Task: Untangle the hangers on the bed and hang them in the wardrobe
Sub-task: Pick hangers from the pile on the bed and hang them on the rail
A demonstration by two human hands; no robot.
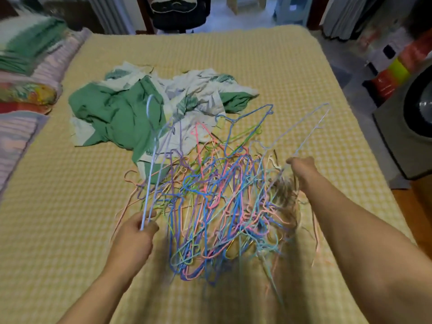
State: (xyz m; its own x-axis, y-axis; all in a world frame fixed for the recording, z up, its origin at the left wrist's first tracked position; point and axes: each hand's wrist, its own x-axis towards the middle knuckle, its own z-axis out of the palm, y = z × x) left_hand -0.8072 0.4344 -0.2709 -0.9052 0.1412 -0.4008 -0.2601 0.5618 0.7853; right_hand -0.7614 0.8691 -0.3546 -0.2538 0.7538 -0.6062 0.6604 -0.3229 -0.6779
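Left hand (134,232) fingers pinch a pale blue hanger (150,146); right hand (304,170) grips a white hanger (311,127) above the tangled pile (217,206) on the bed (58,206).

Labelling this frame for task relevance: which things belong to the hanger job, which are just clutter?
Job:
- tangled hangers on the bed
- pale blue hanger, gripped by the left hand
- pale hanger, held by the right hand

Lying about:
- green and white cloth
- pillows
- washing machine
- chair
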